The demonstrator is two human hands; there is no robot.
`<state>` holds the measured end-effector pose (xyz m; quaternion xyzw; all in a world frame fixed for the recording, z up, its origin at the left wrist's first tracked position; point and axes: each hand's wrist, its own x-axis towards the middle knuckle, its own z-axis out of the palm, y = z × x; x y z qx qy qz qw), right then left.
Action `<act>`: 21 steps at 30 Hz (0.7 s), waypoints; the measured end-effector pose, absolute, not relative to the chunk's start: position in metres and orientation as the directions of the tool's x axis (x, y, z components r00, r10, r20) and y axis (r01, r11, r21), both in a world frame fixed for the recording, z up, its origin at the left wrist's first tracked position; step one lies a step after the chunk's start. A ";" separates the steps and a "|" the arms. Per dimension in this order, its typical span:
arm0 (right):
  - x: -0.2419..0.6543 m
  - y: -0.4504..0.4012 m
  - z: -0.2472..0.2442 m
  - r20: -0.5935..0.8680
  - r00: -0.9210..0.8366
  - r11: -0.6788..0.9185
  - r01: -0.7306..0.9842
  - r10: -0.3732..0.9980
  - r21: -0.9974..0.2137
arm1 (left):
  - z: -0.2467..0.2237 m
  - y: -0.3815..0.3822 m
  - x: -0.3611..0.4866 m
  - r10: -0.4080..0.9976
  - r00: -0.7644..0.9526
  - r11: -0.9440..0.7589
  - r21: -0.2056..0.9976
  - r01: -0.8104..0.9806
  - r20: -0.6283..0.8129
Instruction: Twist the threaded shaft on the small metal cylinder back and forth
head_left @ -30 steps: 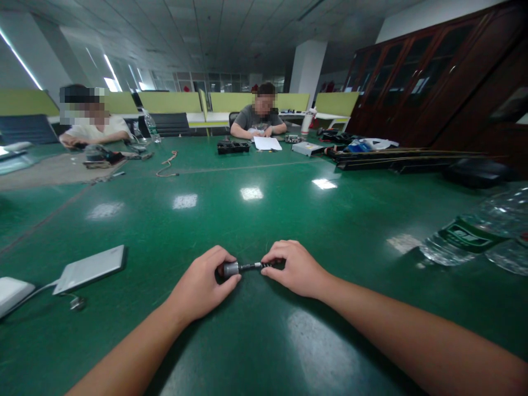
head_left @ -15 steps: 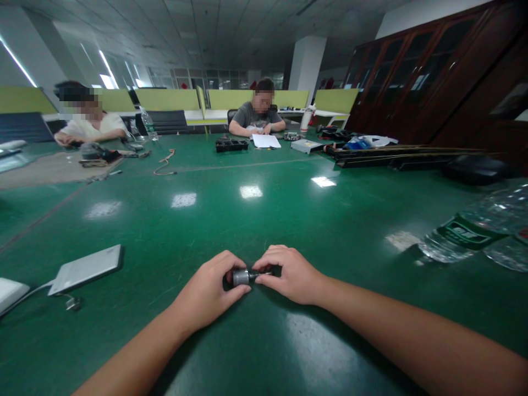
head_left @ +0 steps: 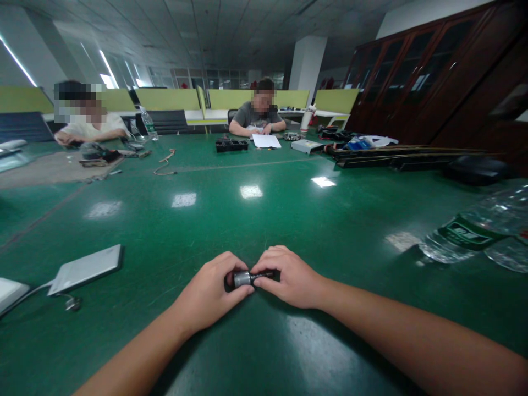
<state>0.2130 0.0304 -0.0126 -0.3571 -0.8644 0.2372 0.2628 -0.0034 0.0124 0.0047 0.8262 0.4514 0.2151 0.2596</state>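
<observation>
Low over the green table (head_left: 198, 225), near its front edge, my left hand (head_left: 212, 286) grips a small silver metal cylinder (head_left: 242, 278) between thumb and fingers. From the cylinder's right end a thin dark shaft (head_left: 264, 274) sticks out, roughly level. My right hand (head_left: 289, 278) pinches this shaft close to the cylinder with thumb and fingertips. The fingertips of both hands nearly meet. Whether the shaft and the cylinder are one piece I cannot tell.
At the left lies a silver flat device (head_left: 86, 269) with a cable. Clear plastic bottles (head_left: 462, 234) lie at the right. Across the table sit two people, one (head_left: 258, 115) by a white paper (head_left: 266, 141) and a black tray (head_left: 231, 144). Long dark bars (head_left: 371, 159) lie back right.
My right fingertips have shifted slightly left along the shaft, closer to the cylinder. The cylinder has moved a little to the right in my left hand.
</observation>
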 end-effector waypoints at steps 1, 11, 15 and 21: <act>0.213 0.030 -0.013 0.284 -0.608 0.633 0.494 0.741 -0.596 | 0.005 0.012 -0.003 0.861 0.494 -0.454 0.618 0.642 0.120; 0.213 0.032 -0.010 0.269 -0.614 0.630 0.503 0.742 -0.592 | 0.004 0.012 -0.002 0.855 0.505 -0.470 0.592 0.655 0.120; 0.214 0.032 -0.011 0.268 -0.614 0.631 0.505 0.742 -0.589 | 0.003 0.012 -0.003 0.849 0.514 -0.477 0.591 0.650 0.121; 0.215 0.031 -0.011 0.264 -0.618 0.633 0.507 0.740 -0.585 | 0.003 0.012 -0.004 0.847 0.519 -0.479 0.590 0.650 0.116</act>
